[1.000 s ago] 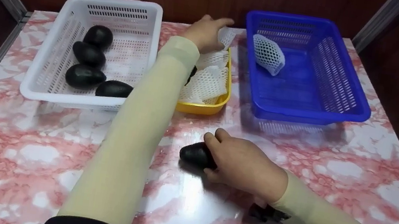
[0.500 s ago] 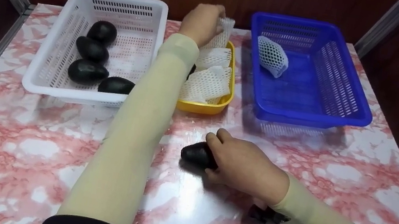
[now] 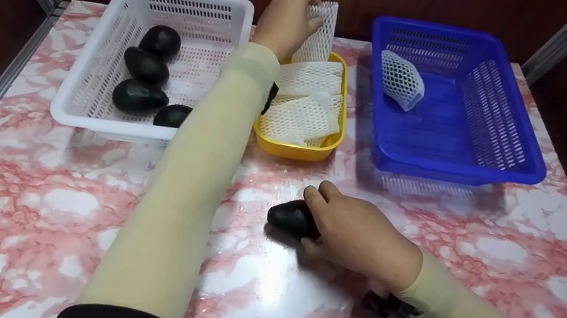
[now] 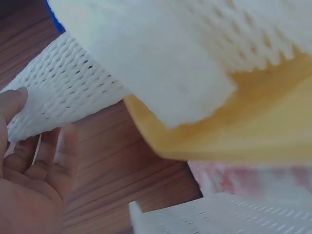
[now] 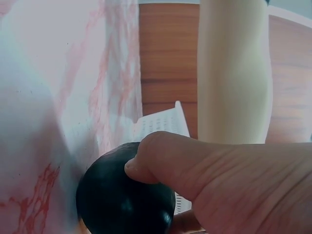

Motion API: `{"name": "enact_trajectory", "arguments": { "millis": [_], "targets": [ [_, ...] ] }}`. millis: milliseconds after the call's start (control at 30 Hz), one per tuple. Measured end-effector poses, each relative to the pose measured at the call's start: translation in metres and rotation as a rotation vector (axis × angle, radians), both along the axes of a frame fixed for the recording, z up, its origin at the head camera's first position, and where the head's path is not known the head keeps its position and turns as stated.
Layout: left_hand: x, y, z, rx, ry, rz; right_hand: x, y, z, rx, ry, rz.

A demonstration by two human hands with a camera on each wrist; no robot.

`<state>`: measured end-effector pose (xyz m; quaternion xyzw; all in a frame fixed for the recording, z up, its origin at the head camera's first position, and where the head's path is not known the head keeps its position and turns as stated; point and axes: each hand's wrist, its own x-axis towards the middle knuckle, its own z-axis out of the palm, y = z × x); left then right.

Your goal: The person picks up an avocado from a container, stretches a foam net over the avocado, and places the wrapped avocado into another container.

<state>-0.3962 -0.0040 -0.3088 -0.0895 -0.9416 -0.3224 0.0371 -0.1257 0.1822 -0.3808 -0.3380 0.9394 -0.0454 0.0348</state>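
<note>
Currently L hand (image 3: 287, 22) pinches wht foam net (image 3: 321, 34); R hand (image 3: 362, 237) grips blk fruit (image 3: 289, 218).

marbled table (image 3: 66, 201) bears white basket (image 3: 193, 73), yellow tub (image 3: 296, 152), blue basket (image 3: 442, 124)

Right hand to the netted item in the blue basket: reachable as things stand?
Probably not to grasp it: the right hand grips a dark fruit. Otherwise the way to the netted item looks free, over the near rim of the blue basket.
</note>
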Motion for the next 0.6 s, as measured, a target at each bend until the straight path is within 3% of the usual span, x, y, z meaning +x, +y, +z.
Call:
{"name": "enact_trajectory", "arguments": {
  "millis": [167, 333, 467, 600],
  "targets": [
    [0.005, -0.012, 0.029, 0.078, 0.046, -0.045, -0.004, 0.000, -0.004, -0.035, -0.005, 0.017],
    [0.023, -0.039, 0.054, 0.176, 0.107, -0.076, -0.005, -0.003, -0.009, -0.095, -0.015, 0.056],
    [0.049, -0.068, 0.072, 0.203, 0.136, -0.071, -0.006, -0.006, -0.010, -0.133, -0.088, 0.076],
    [0.087, -0.096, 0.081, 0.151, 0.187, -0.087, -0.007, -0.006, -0.009, -0.155, -0.123, 0.089]
  ]
}}
